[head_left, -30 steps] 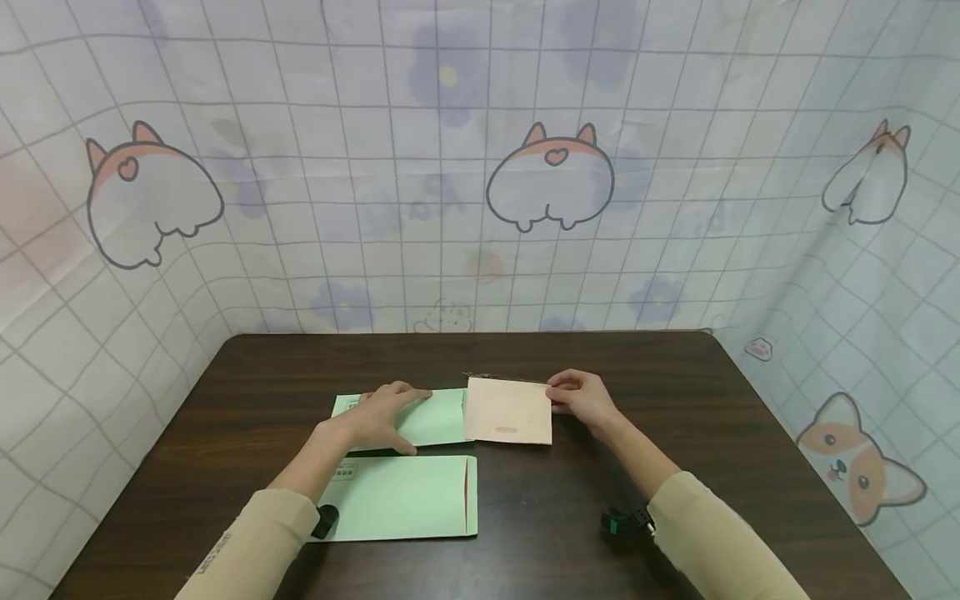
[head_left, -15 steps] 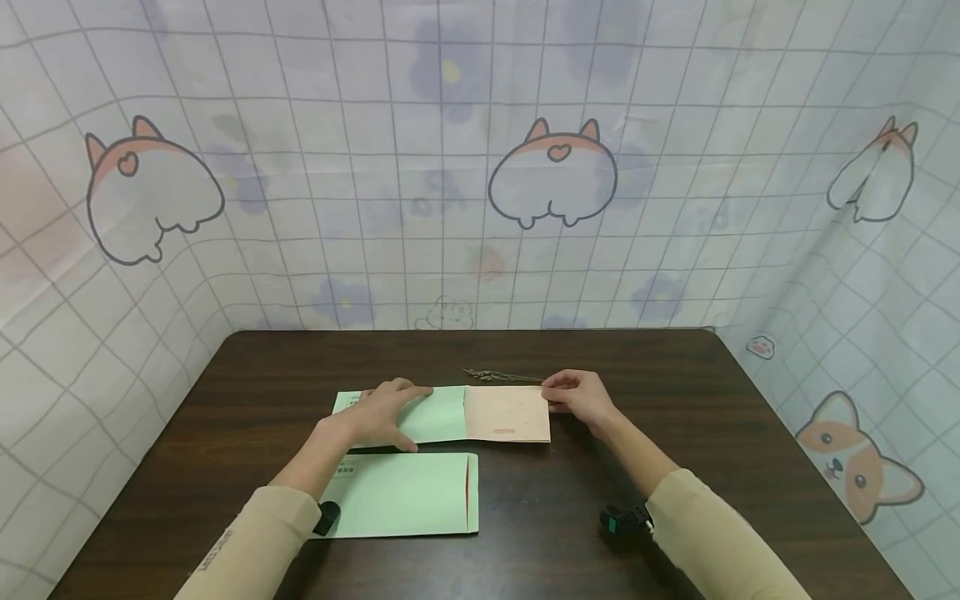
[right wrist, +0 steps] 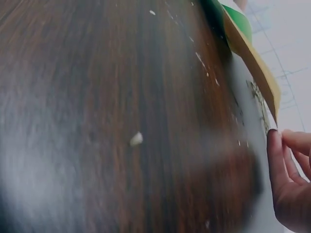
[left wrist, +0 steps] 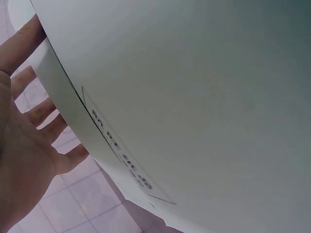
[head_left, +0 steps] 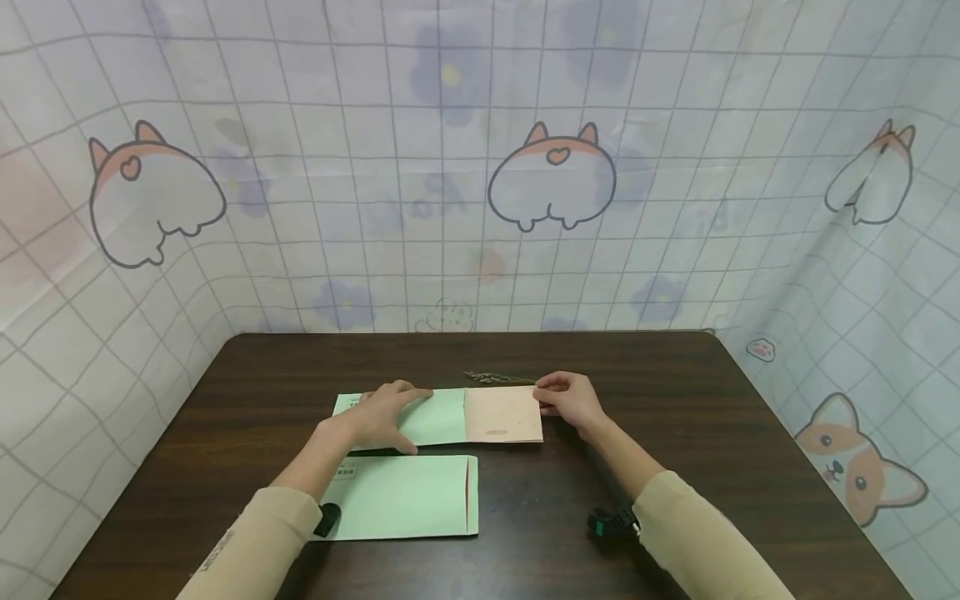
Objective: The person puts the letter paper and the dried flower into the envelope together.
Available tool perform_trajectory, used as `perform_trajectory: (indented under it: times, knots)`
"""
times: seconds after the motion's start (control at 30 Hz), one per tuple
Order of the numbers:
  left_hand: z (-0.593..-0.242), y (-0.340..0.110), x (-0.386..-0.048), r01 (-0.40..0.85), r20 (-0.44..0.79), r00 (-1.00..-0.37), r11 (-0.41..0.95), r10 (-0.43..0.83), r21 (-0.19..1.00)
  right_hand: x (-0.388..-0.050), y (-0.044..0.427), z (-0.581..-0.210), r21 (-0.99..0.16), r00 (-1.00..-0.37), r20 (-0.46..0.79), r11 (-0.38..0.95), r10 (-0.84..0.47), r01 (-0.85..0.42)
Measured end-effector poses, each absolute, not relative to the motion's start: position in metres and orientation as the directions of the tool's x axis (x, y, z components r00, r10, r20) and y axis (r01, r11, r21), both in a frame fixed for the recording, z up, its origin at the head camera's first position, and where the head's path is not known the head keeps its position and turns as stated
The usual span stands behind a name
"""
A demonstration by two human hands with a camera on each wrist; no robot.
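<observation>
My left hand [head_left: 378, 417] rests over the far green envelope [head_left: 435, 421], its spread fingers and thumb reaching the envelope's edges. In the left wrist view those fingers [left wrist: 46, 116] lie along an envelope's edge, beside a small printed box. A beige card [head_left: 502, 414] lies in line with the right end of that envelope; its left end appears tucked inside. At the card's far right corner, my right hand [head_left: 573, 402] pinches it between thumb and fingers. The right wrist view shows the pinched card [right wrist: 257, 68] edge-on, raised off the table.
A second green envelope [head_left: 405, 497] lies nearer me, with a red strip showing at its right end. Behind the card lies a dried plant sprig [head_left: 491, 377]. All rest on a dark wooden table [head_left: 300, 358], with patterned cloth [head_left: 375, 208] hanging behind and at the sides.
The card has come down level with the envelope and slid left, so less of it shows. My right hand followed it left. The sprig behind is now uncovered; my left hand stays put.
</observation>
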State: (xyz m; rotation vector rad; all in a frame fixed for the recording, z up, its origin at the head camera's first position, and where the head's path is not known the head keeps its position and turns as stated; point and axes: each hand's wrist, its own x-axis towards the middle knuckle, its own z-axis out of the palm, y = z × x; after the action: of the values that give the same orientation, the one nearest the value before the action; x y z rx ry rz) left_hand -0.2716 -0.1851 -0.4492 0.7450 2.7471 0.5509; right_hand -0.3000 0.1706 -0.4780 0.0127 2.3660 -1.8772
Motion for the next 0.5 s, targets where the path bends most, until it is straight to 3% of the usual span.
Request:
perform_trajectory:
  times: [0.5]
  knots:
    - [-0.452, -0.185, -0.272, 0.432, -0.124, -0.844, 0.798, 0.522, 0.421, -0.295, 0.157, -0.477, -0.972, -0.982, -0.115, 0.221, -0.148, 0.08]
